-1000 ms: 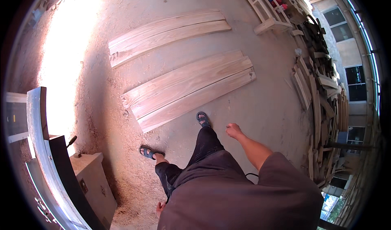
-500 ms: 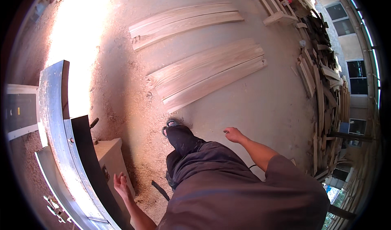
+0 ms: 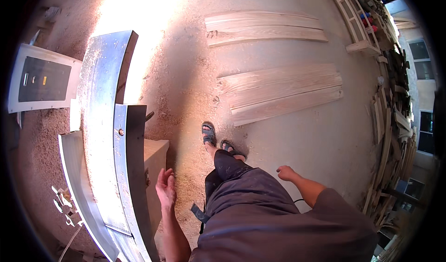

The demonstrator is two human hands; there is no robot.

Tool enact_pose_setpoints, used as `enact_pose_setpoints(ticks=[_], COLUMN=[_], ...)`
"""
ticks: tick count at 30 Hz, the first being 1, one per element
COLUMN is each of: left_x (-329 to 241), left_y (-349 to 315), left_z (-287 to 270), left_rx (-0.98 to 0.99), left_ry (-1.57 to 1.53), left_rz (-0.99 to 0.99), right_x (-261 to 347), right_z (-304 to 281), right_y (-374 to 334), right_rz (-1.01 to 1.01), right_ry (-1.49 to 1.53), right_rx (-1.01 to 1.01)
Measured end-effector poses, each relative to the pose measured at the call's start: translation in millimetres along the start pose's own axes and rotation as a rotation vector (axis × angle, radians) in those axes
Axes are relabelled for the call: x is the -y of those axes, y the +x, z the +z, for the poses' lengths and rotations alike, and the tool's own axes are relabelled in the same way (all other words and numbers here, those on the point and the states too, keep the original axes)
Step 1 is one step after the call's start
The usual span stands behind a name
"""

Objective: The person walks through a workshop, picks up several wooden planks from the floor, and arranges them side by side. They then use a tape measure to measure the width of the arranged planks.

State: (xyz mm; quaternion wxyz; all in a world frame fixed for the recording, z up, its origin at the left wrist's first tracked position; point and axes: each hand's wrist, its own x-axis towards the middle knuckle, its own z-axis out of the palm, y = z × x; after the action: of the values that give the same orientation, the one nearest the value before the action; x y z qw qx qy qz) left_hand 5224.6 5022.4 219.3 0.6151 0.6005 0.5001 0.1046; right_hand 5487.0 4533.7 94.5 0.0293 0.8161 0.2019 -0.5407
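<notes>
My left hand (image 3: pixel 166 187) hangs beside the long metal bed (image 3: pixel 100 104) of a woodworking machine, fingers loosely bent and apart, holding nothing. It is nearest to the bed's dark side edge and the pale machine base (image 3: pixel 155 153) below. My right hand (image 3: pixel 285 173) is held out on my other side over the bare floor, its fingers curled in and nothing visible in them. Ahead on the floor lie two pairs of pale wooden boards, a nearer pair (image 3: pixel 281 88) and a farther pair (image 3: pixel 267 27). Neither hand touches them.
Wood shavings (image 3: pixel 190 169) cover the floor along the machine. A pale panel with a dark inset (image 3: pixel 44 78) stands at the left. Stacked timber (image 3: pixel 383 136) lines the right side, with a wooden frame (image 3: pixel 350 18) at the far right. My sandalled feet (image 3: pixel 209 134) stand near the boards.
The view has turned left, so boards and machine sit farther right in it. My left hand has come up a little beside the machine. Both of my feet now show.
</notes>
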Motion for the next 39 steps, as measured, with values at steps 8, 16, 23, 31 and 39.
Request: enact_pose_setpoints(ticks=[8, 16, 23, 31, 39], left_x=[97, 93, 39, -95, -201], left_y=[-73, -23, 39, 157, 217], left_z=[-48, 4, 34, 104, 151], left_rx=[-0.163, 0.131, 0.326, 0.475, 0.566], left_ry=[-0.123, 0.094, 0.258, 0.328, 0.512], left_rz=[-0.304, -0.225, -0.236, -0.13, -0.035], right_x=[187, 74, 20, 91, 100], right_z=[-97, -1, 61, 16, -103], right_y=[3, -43, -49, 33, 10], right_rz=[-0.307, 0.112, 0.6, 0.256, 0.224], right_ry=[0.884, 0.81, 1.228, 0.958, 1.717], right_rx=[-0.125, -0.236, -0.189, -0.338, -0.637])
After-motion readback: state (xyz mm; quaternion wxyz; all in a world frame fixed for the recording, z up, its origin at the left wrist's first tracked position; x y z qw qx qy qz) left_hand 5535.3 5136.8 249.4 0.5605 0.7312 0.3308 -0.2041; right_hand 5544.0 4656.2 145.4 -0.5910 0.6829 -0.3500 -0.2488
